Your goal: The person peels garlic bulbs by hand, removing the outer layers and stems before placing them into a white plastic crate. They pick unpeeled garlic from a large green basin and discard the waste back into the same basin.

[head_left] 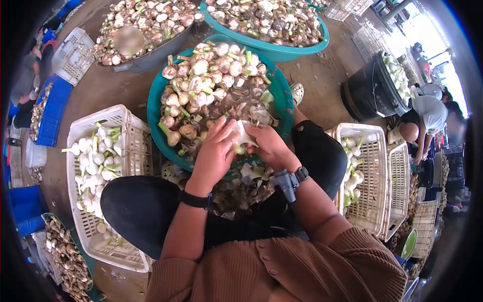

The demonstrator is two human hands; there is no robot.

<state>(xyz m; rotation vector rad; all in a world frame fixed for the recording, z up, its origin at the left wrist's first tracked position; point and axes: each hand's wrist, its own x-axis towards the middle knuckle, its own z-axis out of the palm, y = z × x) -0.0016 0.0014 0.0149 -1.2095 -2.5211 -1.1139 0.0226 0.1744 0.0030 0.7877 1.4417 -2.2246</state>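
Between my two hands is a white garlic bulb (243, 137), partly covered by the fingers, with pale skin on it. My left hand (221, 143) curls round its left side, and my right hand (266, 143) grips it from the right with the thumb on top. Both are held over the near rim of a green tub (155, 116). In that tub unpeeled garlic bulbs (214, 75) are heaped at the back, with wet loose skins (251, 108) in front of them. More shed skins (241, 191) lie below my hands, between my knees.
White crates holding peeled garlic stand at my left (123, 118) and right (372, 176). Beyond the tub are a larger teal tub (287, 50) and a grey tub (151, 63), both full of garlic. A black bucket (359, 93) stands right, near a bending person (427, 116).
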